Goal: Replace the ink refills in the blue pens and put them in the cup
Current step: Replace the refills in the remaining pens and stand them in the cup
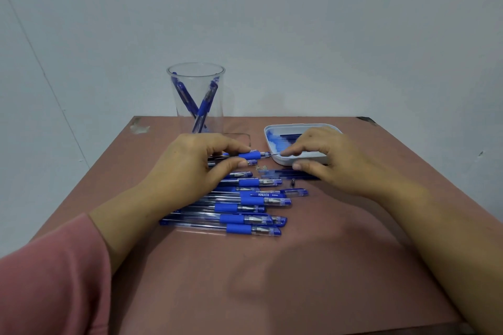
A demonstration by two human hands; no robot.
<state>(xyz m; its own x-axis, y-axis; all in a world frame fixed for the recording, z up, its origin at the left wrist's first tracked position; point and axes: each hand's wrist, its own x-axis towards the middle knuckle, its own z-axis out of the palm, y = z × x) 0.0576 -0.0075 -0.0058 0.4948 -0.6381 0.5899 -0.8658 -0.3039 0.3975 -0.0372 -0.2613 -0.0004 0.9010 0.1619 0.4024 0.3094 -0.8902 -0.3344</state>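
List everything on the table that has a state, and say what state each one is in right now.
cup: upright, holds a few blue pens.
white tray: open, refills lying inside.
held pen: uncapped, horizontal, tip toward the tray.
left hand: shut on the held pen.
right hand: fingertips at the pen's tip, grip unclear.
pile of pens: capped, lying flat.
loose refills: lying on table.

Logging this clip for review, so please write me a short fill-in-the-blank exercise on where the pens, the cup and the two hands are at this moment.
1. The clear cup at the back of the table already holds a few blue ____.
2. The left hand holds a pen pointing toward the ____ hand.
3. The right hand's fingertips rest over the white ____, which holds refills.
4. The pile of pens lies in front of the ____ hand.

Missing words: pens; right; tray; left
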